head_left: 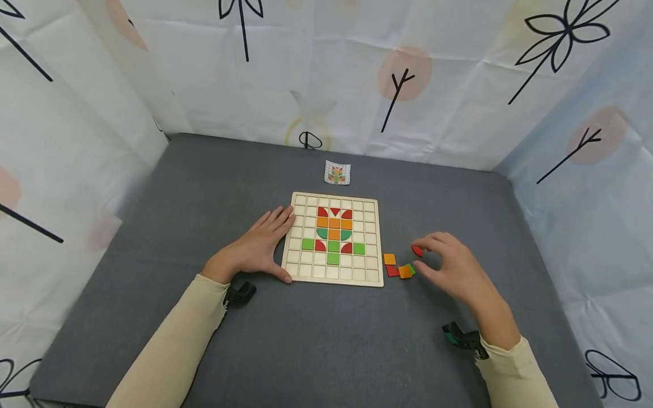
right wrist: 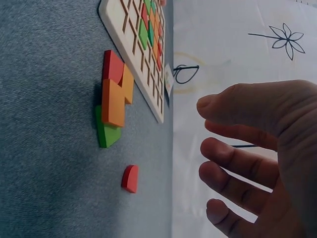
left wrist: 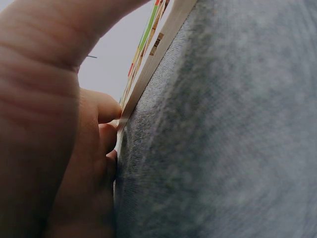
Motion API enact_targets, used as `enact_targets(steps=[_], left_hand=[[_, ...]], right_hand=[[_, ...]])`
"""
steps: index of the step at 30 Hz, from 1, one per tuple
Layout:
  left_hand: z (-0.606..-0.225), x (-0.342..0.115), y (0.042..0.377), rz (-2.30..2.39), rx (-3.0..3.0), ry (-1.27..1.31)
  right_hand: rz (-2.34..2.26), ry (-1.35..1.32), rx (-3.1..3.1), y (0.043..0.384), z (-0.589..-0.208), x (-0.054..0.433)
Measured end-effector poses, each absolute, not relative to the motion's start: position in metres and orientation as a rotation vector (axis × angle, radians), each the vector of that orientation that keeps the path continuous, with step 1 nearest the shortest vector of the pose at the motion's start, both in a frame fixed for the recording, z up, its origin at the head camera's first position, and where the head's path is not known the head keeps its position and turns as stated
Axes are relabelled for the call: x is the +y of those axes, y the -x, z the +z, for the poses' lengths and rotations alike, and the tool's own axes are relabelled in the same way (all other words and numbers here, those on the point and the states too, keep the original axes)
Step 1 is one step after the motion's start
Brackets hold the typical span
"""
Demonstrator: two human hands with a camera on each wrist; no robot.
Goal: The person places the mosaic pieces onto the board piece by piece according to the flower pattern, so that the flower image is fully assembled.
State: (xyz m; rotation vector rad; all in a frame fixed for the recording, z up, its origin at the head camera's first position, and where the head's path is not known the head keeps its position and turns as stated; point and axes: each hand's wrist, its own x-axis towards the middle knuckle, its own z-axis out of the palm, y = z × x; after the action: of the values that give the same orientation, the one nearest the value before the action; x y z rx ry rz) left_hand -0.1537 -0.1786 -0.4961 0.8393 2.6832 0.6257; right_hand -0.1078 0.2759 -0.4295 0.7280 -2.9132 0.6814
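Observation:
My left hand (head_left: 260, 243) rests at the left side of a square wooden grid board (head_left: 367, 243), fingers spread along the edge and thumb by the near corner. On the board, red, orange and green tiles form a flower-like figure, with an orange square tile (head_left: 334, 223) near its middle. To the right, my right hand (head_left: 451, 266) hovers over the table with bent, parted fingers and holds nothing. Below it lies a red rounded tile (right wrist: 130, 178), close to the index fingertip in the head view.
Beside the board's right edge lie loose tiles: an orange one (head_left: 389, 259), a red one (head_left: 392, 271), and another orange one (head_left: 405, 272) overlapping a green one (right wrist: 106, 131). A small pattern card (head_left: 337, 172) lies beyond the board. Printed cloth hangs around the grey table (head_left: 316, 340).

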Motion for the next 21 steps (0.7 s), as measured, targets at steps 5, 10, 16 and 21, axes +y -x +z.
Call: enact_targets(steps=[5, 10, 16, 21], left_hand=[[-0.495, -0.178, 0.153, 0.618, 2.683, -0.827], [-0.495, -0.178, 0.154, 0.607, 2.686, -0.825], [-0.495, -0.178, 0.154, 0.595, 2.690, -0.829], [-0.495, -0.178, 0.154, 0.594, 2.690, -0.836]], right_hand=[[0.680, -0.696, -2.948, 0.105, -0.432, 0.279], [0.695, -0.684, -2.965, 0.102, -0.435, 0.282], [0.713, -0.696, -2.973, 0.101, -0.441, 0.282], [0.717, -0.696, -2.990, 0.099, -0.449, 0.279]])
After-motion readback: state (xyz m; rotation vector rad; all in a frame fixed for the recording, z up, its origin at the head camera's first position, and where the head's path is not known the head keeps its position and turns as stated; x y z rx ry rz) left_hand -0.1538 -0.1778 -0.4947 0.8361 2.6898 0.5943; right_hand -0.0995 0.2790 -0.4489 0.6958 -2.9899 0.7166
